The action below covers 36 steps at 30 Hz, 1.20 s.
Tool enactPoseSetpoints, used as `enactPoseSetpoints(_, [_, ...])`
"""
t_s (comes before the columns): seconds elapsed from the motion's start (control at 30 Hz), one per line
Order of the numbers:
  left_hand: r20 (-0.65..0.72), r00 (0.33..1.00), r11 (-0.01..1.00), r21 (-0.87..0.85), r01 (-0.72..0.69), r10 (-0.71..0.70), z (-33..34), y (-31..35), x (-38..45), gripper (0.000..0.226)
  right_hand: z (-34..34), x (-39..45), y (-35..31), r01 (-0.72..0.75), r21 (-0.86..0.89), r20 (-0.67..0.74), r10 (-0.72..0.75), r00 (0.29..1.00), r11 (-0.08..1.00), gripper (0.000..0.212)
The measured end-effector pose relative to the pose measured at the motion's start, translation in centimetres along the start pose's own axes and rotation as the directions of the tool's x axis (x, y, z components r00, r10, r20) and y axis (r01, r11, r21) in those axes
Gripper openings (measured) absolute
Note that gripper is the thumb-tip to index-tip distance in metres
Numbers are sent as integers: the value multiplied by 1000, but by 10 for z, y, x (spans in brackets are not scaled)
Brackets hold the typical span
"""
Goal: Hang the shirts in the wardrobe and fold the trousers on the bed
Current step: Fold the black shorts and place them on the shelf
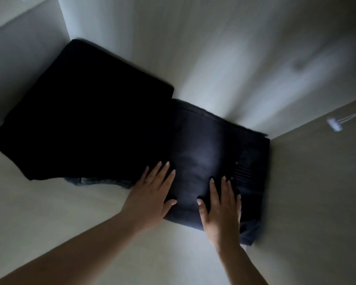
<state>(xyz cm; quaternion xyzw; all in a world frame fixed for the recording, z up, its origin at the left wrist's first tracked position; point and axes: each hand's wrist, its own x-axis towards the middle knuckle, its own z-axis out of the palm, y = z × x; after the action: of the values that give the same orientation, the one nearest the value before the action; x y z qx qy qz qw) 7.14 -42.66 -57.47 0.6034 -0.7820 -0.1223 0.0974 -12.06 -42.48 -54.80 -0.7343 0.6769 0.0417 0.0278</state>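
Pale bed [234, 58], folded dark trousers [203, 153]

Head view, blurred and dim: folded dark trousers [214, 161] lie on a pale bed [234, 58]. The left hand [152, 192] and right hand [222, 210] rest flat on the cloth, fingers straight, side by side. A larger folded black garment [80, 112] lies just beside the trousers, touching their far-left edge.

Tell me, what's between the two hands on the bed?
In the head view, only dark folded trousers lie between the left hand and right hand; both hands press flat on them.
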Motion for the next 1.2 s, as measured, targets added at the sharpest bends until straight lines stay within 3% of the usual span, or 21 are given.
enactPoseSetpoints(0.13, [147, 986, 992, -77, 96, -84, -7, -7, -17, 73, -11, 1, -5, -21, 43, 29, 20, 999, 999, 60])
enactPoseSetpoints(0.23, [138, 965, 920, -298, 254, -222, -23, 1, -24, 62, -36, -3, -29, 46, 277, -102, -18, 995, 960, 56])
enactPoseSetpoints(0.3, [139, 904, 711, -574, 407, -405, -47, 8, -35, 48, -58, -11, -54, 108, 470, -150, -42, 988, 876, 48])
enactPoseSetpoints(0.37, [187, 840, 479, -750, 457, -509, -78, 11, -55, 35, -80, -23, -77, 127, 613, -88, -93, 992, 780, 42])
enactPoseSetpoints(0.5, [120, 775, 306, -873, 380, -620, -151, 6, -115, 10, -126, -56, -123, 184, 744, -64, -206, 976, 642, 36])
enactPoseSetpoints(0.63, [29, 629, 126, -972, 200, -777, -228, 1, -188, 15, -176, -95, -170, 278, 826, -90, -373, 924, 490, 30])
enactPoseSetpoints(0.87, [-206, 451, 236, -972, 10, -868, -321, 21, -357, 10, -253, -203, -254, 412, 891, -213, -626, 751, 192, 28])
enactPoseSetpoints(0.97, [-289, 330, 315, -948, 29, -899, -332, 41, -454, 11, -271, -278, -288, 455, 888, -251, -755, 606, 70, 26])
enactPoseSetpoints(1.1, [-312, 90, 317, -948, 39, -946, -325, 87, -588, 13, -275, -393, -317, 469, 881, -268, -882, 387, -62, 25])
enactPoseSetpoints(1.2, [-287, -132, 283, -958, 46, -949, -310, 135, -689, 16, -271, -488, -330, 453, 884, -231, -952, 203, -118, 23])
